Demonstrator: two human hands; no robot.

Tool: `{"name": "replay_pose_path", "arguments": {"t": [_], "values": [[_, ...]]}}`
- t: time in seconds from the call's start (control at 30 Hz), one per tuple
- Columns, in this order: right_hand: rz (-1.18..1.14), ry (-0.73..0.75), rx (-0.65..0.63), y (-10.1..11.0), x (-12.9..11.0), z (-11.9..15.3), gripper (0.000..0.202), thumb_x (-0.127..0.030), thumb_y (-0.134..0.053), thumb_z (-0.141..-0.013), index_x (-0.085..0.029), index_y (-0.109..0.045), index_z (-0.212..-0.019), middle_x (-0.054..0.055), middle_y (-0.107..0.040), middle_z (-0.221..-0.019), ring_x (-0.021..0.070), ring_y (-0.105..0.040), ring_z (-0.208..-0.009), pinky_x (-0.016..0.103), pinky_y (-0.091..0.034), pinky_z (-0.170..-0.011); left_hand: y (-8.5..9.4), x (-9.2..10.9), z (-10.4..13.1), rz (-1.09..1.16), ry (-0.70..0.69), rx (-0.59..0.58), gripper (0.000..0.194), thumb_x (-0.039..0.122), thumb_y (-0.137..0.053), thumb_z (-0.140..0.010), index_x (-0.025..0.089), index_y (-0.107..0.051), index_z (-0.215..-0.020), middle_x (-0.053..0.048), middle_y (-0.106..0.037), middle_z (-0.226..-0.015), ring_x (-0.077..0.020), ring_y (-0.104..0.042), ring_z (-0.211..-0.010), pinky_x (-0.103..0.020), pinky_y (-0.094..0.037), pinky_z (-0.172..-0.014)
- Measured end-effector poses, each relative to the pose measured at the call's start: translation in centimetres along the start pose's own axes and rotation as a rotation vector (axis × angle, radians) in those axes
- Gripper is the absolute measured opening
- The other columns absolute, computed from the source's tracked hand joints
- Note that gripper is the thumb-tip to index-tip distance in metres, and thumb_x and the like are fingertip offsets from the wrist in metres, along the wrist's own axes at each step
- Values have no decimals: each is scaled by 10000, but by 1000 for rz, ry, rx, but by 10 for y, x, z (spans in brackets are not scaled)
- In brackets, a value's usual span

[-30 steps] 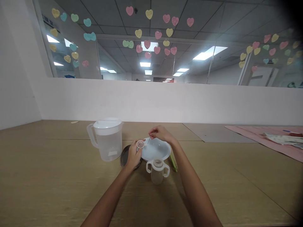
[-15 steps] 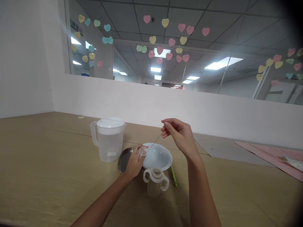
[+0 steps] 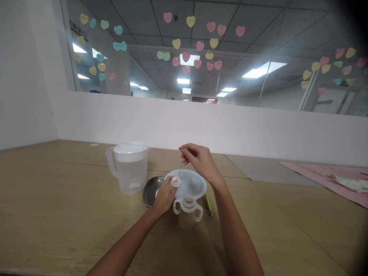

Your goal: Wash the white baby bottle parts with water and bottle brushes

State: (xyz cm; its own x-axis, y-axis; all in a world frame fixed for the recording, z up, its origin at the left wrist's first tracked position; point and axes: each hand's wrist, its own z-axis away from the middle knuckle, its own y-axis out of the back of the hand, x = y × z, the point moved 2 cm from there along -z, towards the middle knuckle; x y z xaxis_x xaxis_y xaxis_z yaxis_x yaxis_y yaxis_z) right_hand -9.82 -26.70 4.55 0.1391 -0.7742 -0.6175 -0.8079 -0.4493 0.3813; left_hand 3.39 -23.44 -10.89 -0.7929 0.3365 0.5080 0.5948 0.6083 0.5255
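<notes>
My left hand (image 3: 164, 196) is closed around a small translucent round piece with concentric rings (image 3: 176, 181), held over the near left rim of the white bowl (image 3: 198, 186). Above it, my right hand (image 3: 199, 159) pinches a thin wire-like rod (image 3: 181, 168). The rod slants down to the round piece; whether its lower end is inside cannot be made out. Just in front of the bowl stands a clear two-handled baby bottle (image 3: 186, 220) with its mouth uncovered. A dark metal tray (image 3: 149, 194) lies left of the bowl, partly behind my left hand, with something white on it.
A lidded translucent pitcher (image 3: 132, 174) stands at the left. A green handle (image 3: 209, 206) sticks out right of the bowl. Grey sheeting (image 3: 264, 170) and a pink cloth (image 3: 319, 176) lie at the right. A white wall (image 3: 161, 120) with a window above bounds the table.
My right hand has moved left, closer above my left hand, and the rod stands steeper. The round piece now faces the camera more. The view has shifted slightly.
</notes>
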Motion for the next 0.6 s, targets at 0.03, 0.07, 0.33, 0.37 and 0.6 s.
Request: {"name": "replay_pose_path", "arguments": {"t": [0.03,0.07,0.33,0.37,0.6], "values": [[9,1,-7,0,-2,1,245,-323,-429,-813,-144,-595,-833,5,-541,-644,81,-524,-553,217,-460,-566,-1,-1,0,-2,5,2,394,347,-249,-881,189,-487,-1152,-75,-534,-1087,-173,-490,-1002,-316,-384,-876],[21,2,-17,-1,-3,2,239,-317,-430,-813,-146,-597,-828,5,-543,-646,82,-525,-553,215,-457,-562,-1,-2,1,-6,12,2,393,346,-251,-881,190,-483,-1158,-71,-535,-1092,-170,-491,-1004,-311,-387,-873],[100,-20,-49,-7,-5,3,236,-291,-429,-813,-157,-623,-834,11,-586,-689,86,-536,-571,213,-445,-576,-2,-1,2,-22,1,-13,384,322,-255,-884,195,-482,-1167,-72,-547,-1089,-162,-496,-1001,-309,-388,-883],[114,-23,-54,-7,-5,3,235,-287,-432,-812,-159,-626,-837,11,-593,-693,88,-537,-571,214,-441,-573,-2,0,2,-23,0,-9,379,320,-260,-883,203,-486,-1164,-67,-552,-1083,-159,-500,-993,-304,-391,-879],[333,10,-123,0,-10,8,195,-256,-492,-786,-184,-673,-794,20,-655,-768,114,-561,-650,229,-419,-625,-5,-2,2,-47,17,-55,375,337,-264,-881,200,-513,-1124,-58,-566,-1067,-152,-501,-996,-291,-374,-888]]}}
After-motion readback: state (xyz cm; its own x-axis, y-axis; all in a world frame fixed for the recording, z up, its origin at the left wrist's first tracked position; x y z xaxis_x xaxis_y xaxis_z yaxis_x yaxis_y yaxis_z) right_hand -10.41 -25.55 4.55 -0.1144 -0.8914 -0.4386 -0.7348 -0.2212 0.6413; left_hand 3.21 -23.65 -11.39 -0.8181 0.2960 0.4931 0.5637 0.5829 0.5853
